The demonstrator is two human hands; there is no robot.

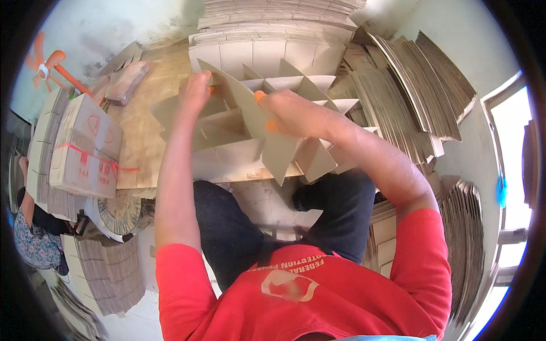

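Observation:
A cardboard divider (227, 150) of interlocking strips, forming open cells, sits on the wooden table in front of me. One long strip (244, 105) stands up across it at a slant. My left hand (196, 92) is closed at the strip's far left end. Farther right, my right hand (293, 115) grips the same strip near its middle, fingers bent. Orange covers show on fingertips of both hands. Pointed strip ends stick out at the right and near sides of the grid. My hands partly hide the strip edges they hold.
Behind the divider rises a tall stack of flat cardboard (267, 54). More cardboard sheets (421, 85) lean at the right. On the left are a taped carton (85, 148), an orange fan (42, 69) and a wrapped bundle (128, 82) on the table (139, 122). Another person (40, 241) is at far left.

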